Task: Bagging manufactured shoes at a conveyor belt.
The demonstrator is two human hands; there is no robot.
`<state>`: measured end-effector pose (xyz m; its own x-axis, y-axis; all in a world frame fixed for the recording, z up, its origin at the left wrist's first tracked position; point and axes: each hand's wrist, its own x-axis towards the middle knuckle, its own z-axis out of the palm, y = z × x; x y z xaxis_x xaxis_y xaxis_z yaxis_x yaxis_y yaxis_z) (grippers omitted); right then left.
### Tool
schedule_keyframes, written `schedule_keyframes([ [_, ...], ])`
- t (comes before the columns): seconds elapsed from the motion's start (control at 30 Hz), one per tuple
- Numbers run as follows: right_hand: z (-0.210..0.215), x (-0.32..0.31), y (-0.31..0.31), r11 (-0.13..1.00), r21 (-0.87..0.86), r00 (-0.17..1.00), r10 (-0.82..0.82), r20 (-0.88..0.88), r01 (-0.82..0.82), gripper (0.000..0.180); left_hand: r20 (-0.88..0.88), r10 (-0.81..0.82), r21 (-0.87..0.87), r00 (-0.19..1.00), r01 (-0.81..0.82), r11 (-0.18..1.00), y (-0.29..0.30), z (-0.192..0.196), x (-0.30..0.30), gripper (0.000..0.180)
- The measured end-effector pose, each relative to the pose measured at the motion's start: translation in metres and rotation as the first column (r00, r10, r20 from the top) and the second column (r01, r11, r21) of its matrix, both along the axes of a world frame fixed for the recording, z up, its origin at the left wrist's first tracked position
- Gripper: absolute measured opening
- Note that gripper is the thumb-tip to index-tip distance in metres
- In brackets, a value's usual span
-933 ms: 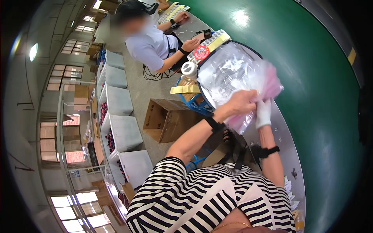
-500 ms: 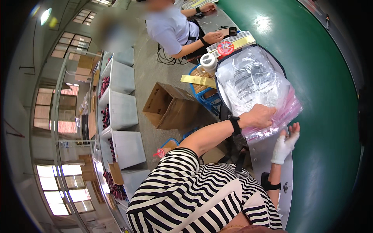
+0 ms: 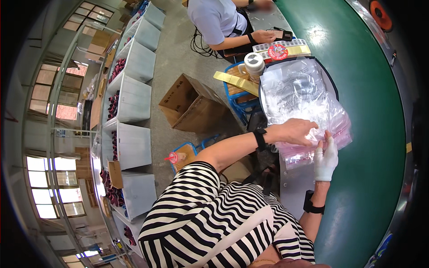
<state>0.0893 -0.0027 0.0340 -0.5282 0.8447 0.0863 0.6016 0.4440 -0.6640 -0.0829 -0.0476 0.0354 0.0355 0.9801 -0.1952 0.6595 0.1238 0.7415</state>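
Note:
A stack of clear plastic bags point(image 3: 295, 89) with pinkish edges lies on a dark-rimmed holder at the edge of the green table. My left hand point(image 3: 292, 131) rests over the near part of the stack, its fingers apart and bent slightly. My right hand point(image 3: 326, 163), in a white fingerless glove, reaches up to the pink near edge. Its bare fingertips touch the film there, thumb and fingers apart. Whether any single bag lies between fingers is hard to see through the glare.
The green table point(image 3: 362, 147) runs along my right. A white lidded mug point(image 3: 254, 64) and a yellow strip point(image 3: 236, 83) sit on a blue-framed stool. An open cardboard box point(image 3: 192, 105) stands on the floor. Grey bins point(image 3: 134, 145) line the left. A co-worker point(image 3: 214, 20) sits ahead.
My left hand has loosened from its closed grip on the bag edge and spread its fingers. The right hand has moved up to the bags. The view has shifted a little.

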Motion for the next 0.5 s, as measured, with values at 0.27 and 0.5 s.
schedule_keyframes([
  [0.27, 0.017, -0.020, 0.008, 0.953, 0.258, 0.983, 0.177, -0.043, -0.160, 0.025, 0.040, -0.038, 0.064, 0.998, 0.035, 0.997, -0.002, -0.025, -0.002, 0.053],
  [0.5, 0.019, -0.006, 0.004, 0.952, 0.268, 0.987, 0.161, -0.032, -0.146, 0.023, 0.081, 0.099, 0.165, 0.992, -0.111, 0.980, -0.006, -0.037, -0.025, 0.037],
])
